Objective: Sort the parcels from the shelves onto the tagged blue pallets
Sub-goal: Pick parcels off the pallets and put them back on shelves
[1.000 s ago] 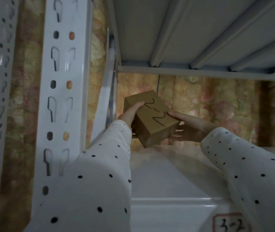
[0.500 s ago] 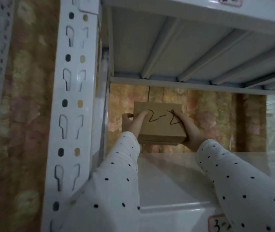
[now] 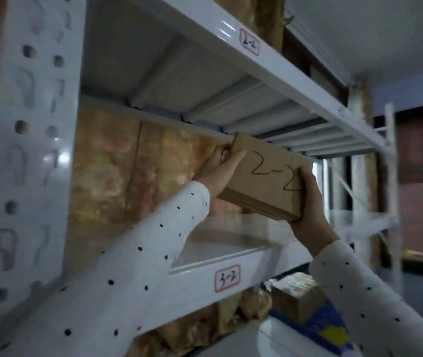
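two hands: left hand (image 3: 222, 171) and right hand (image 3: 308, 202) clasp parcel (image 3: 267, 179) ends — fingertips hidden
lower shelf (image 3: 269, 338): blurred box (image 3: 296, 300)

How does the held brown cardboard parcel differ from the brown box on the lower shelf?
The held brown cardboard parcel, marked 2-2, is raised and tilted between left hand and right hand; the brown box on the lower shelf rests untouched, markings unreadable. Both are cardboard.
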`<state>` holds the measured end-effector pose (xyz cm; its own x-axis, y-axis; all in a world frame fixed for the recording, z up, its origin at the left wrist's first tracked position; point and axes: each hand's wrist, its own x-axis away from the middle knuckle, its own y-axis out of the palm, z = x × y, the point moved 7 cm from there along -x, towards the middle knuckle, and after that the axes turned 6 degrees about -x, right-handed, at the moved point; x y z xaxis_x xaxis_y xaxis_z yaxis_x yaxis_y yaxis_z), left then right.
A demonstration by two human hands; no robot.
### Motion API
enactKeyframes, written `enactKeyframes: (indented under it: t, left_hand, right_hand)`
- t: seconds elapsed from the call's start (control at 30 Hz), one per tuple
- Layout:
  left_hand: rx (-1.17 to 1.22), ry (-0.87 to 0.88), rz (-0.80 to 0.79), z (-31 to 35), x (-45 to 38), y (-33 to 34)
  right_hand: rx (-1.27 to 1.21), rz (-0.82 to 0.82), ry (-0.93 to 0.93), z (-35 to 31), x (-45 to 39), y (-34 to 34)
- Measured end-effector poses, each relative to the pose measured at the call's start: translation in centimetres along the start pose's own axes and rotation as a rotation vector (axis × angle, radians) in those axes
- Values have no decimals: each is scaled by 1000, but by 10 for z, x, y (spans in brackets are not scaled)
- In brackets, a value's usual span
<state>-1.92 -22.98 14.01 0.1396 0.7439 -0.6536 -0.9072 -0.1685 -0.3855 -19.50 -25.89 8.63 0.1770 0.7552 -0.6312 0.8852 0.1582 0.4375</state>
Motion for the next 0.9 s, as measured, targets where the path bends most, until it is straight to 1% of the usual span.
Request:
enactKeyframes:
  t: [0.03,0.1,0.17,0.27,0.37,0.47,0.67,0.77,0.9]
  left_hand:
    - [8,63,-30,17,8,16]
    - [96,147,-53,40,25,46]
    - [229,152,-97,48,49,82]
    - [390,71,-220,42,87,146]
    - [550,-70,-261,38,121,201]
    - [641,-175,-307,39,154,254]
    - [651,-290,-391,35,221,351]
    - [651,-363,-464,32,252,391]
    - [570,-503,-524,23,287,438]
  right_hand:
    - [17,43,-29,-16,13,-20]
    - [61,115,-83,-52,43,-57]
    - [113,166,-90,-80,73,-94]
    - [237,298,-59,-107,125,-145]
    - [311,456,-34,-122,176,-188]
    - [328,611,13,-126,227,-232]
    - [361,766,64,-138,320,-300]
    - [411,831,78,-142,350,-328]
    - [451,888,170,-132,381,-371]
